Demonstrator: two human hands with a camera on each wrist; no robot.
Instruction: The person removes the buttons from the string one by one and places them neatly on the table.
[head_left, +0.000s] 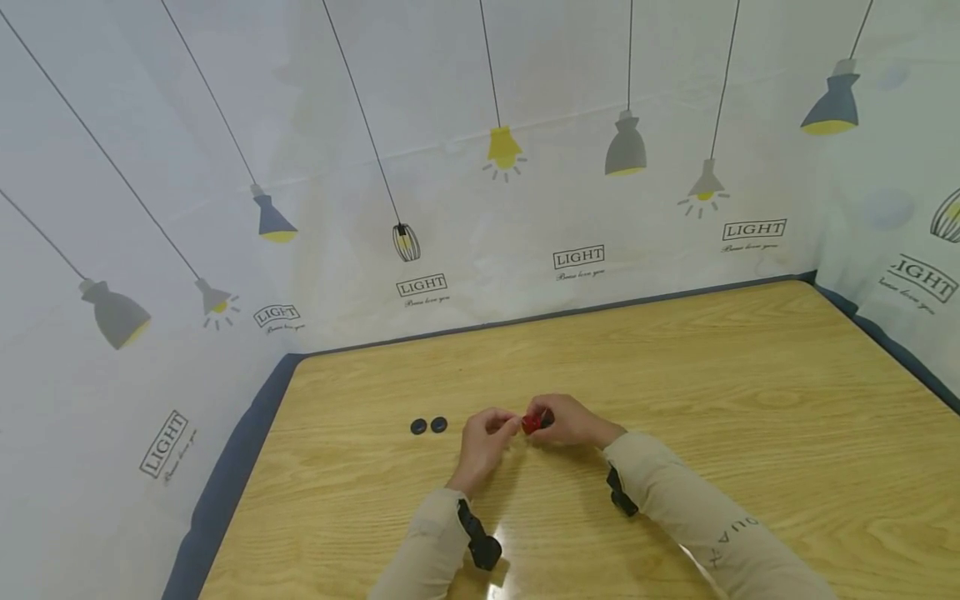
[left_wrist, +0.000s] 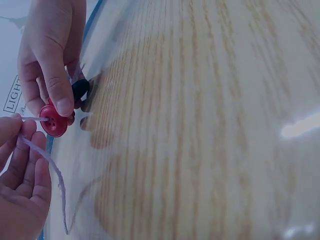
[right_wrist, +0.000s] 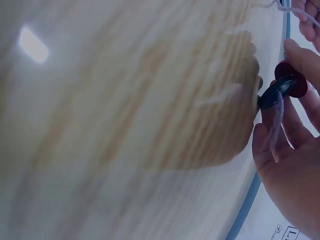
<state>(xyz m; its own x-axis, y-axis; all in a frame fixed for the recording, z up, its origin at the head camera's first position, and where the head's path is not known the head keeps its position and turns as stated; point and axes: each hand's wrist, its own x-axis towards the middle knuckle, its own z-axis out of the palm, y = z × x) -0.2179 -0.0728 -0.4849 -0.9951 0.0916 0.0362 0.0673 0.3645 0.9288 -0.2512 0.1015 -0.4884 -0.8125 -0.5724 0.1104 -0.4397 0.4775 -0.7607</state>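
Note:
Over the middle of the wooden table [head_left: 675,392] both hands meet. My right hand [head_left: 546,419] pinches a red button [head_left: 531,423], with a dark button [left_wrist: 80,89] held just behind it. In the left wrist view the red button [left_wrist: 53,121] sits under the right thumb. A pale purple yarn [left_wrist: 52,167] runs into one of its holes. My left hand [head_left: 506,425] pinches the yarn end right beside the button. In the right wrist view the yarn [right_wrist: 276,117] hangs from the dark button [right_wrist: 274,92] and the red button [right_wrist: 296,82] across the right palm.
Two dark buttons [head_left: 418,427] [head_left: 438,425] lie side by side on the table, a little to the left of my left hand. A white sheet printed with lamps [head_left: 480,192] walls the table at the back and on both sides.

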